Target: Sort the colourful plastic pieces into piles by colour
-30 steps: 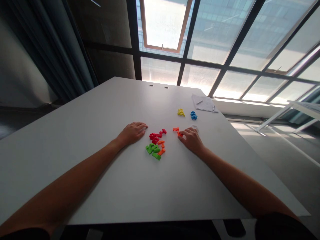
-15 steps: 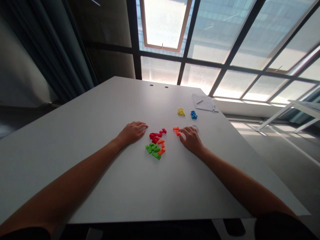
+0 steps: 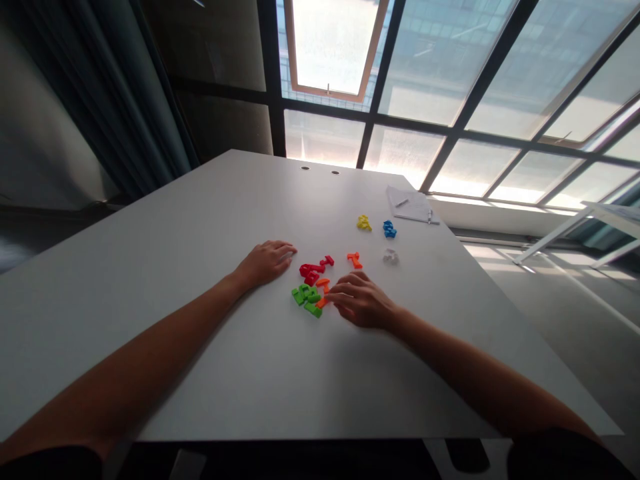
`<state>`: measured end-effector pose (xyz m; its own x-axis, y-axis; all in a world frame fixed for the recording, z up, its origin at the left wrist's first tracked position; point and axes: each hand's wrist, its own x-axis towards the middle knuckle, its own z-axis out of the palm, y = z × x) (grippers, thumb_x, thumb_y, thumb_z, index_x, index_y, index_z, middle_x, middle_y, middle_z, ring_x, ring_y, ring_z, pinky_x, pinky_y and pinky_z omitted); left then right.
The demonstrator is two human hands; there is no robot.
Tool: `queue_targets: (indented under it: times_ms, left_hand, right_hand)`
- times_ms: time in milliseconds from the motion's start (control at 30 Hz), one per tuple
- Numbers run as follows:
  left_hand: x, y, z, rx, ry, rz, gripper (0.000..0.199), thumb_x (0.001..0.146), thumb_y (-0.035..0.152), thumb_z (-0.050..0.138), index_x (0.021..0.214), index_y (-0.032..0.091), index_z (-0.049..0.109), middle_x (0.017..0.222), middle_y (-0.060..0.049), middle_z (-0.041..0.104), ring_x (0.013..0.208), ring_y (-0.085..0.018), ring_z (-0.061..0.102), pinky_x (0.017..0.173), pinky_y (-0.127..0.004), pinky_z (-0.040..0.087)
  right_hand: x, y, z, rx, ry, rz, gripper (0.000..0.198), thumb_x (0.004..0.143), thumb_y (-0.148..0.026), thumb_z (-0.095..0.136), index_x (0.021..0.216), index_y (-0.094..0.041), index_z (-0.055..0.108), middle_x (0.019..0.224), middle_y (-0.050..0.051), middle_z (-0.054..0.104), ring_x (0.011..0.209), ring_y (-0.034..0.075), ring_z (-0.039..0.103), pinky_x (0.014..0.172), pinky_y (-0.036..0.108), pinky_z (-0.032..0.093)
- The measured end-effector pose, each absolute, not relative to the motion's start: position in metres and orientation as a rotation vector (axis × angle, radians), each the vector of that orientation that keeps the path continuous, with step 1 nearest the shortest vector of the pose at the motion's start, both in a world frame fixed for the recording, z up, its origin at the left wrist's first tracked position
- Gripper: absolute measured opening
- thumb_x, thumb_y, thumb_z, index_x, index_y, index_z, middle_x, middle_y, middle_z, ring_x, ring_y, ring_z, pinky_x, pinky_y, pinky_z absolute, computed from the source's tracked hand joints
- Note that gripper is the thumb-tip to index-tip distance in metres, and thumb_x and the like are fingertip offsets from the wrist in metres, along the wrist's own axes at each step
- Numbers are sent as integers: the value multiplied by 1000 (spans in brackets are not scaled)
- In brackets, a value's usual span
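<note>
- Left hand [image 3: 267,261]: palm down on the tabletop [image 3: 225,387], fingers extended, grip released. A rightward sweep could scatter the red pieces. Broad surface extends leftward for withdrawal.
- Green pieces [image 3: 313,309]: loose cluster, well in from the near edge. A nudge from the right could spread them.
- Red pieces [image 3: 311,277]: just beyond the green cluster, between the hands. Tight spacing could cause colours to mix.
- Near orange pieces [image 3: 323,283]: at the right side of the green cluster, partly hidden by fingertips. A careless pinch could drag a green neighbour.
- Far orange pieces [image 3: 355,260]: beyond the right knuckles. A low forward stroke could displace them.
- Right hand [image 3: 363,300]: fingertips at the near orange pieces; cannot tell whether the grip holds one. Room exists toward the near edge.
- Yellow pieces [image 3: 364,223], blue pieces [image 3: 389,229], clear pieces [image 3: 391,257]: separate clusters. Clear ones blend with the surface and could be overlooked.
- Papers [image 3: 410,200]: close to the slanting right edge; an outward push could overhang them.
</note>
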<state>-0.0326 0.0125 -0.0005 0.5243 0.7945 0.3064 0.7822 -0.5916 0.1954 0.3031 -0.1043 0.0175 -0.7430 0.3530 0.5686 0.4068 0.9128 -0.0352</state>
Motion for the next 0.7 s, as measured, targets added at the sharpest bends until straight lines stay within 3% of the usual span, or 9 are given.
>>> queue_targets:
  times_ms: [100,367,533,700]
  left_hand:
    - [-32,12,1,2715,1408,570,44,103,37,49,136,29,77,148,-9,73,133,-31,69,117,-51,53]
    - [-34,11,0,2716,1405,577,43,103,38,49,135,29,78,148,-9,73,133,-31,68,116,-51,54]
    - [-34,12,0,2715,1396,558,43,104,38,49,135,29,77,149,-9,73,133,-31,68,115,-51,54]
    - [-33,11,1,2713,1407,559,43,104,38,49,135,29,78,148,-9,73,133,-32,68,114,-52,55]
  right_hand:
    - [291,-113,20,-537,-2537,-84,23,109,-23,66,130,-24,75,132,8,80,119,26,70,104,46,53]
    - [339,-89,25,-602,-2608,66,23,102,-17,64,118,-24,80,104,8,80,101,24,71,101,44,52]
    - [383,-68,28,-799,-2598,14,20,98,-18,61,104,-23,80,92,9,78,92,25,69,96,44,50]
    - [405,-58,29,-977,-2591,-119,18,97,-19,63,102,-22,80,87,8,78,92,26,68,98,43,46]
